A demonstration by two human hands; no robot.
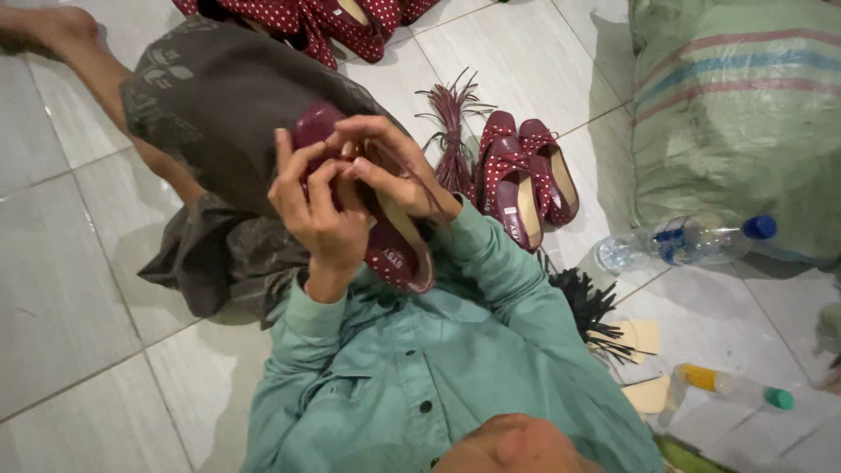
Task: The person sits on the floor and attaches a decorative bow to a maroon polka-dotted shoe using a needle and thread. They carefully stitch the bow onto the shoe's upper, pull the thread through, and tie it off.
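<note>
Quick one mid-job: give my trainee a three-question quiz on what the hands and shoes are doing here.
1. True or false: both hands work on one maroon dotted shoe.
2. What lies on the tiles beside the shoe pair: A) bundle of maroon strips, B) scissors, C) hammer?
3. What colour is the cap of the clear bottle by the sack?

Key: 1 true, left hand and right hand both grip it; 2 A; 3 blue.
</note>
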